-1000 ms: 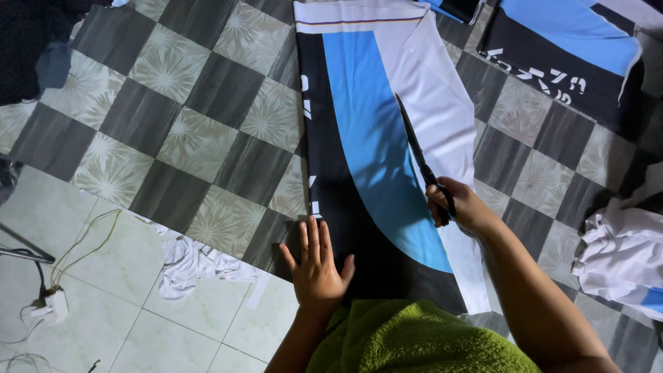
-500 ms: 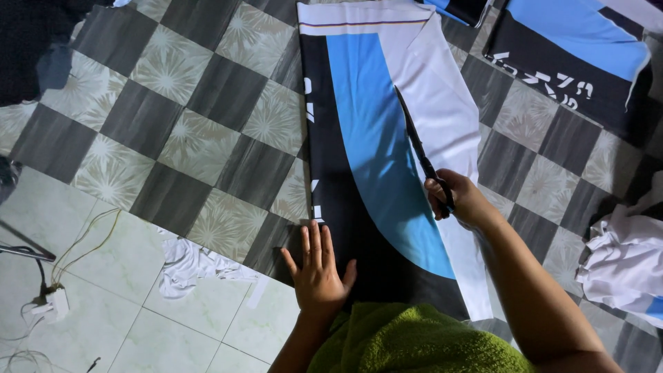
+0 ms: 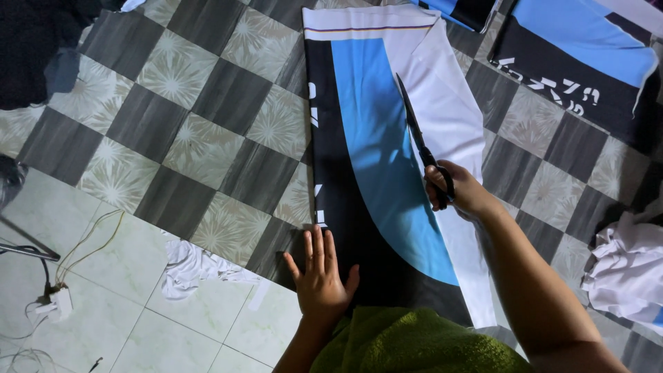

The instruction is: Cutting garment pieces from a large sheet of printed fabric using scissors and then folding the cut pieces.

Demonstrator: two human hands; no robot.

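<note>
Fabric panel, black, blue and white, under flat, spread left hand; right hand's grip around scissors.

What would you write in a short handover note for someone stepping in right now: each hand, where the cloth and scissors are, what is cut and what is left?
Left hand: flat, fingers spread, pressing the near black edge of the printed cloth on the checkered floor.
Right hand: grip closed on the handles of the black scissors, blades pointing away along the line where blue meets white.
Done: the cut appears to run from the near edge up to the scissors; the white strip lies to the right of them.
Left: the stretch from the blade tips to the far striped edge looks uncut.
Nearby: white scraps to the left and white cloth to the right.
</note>
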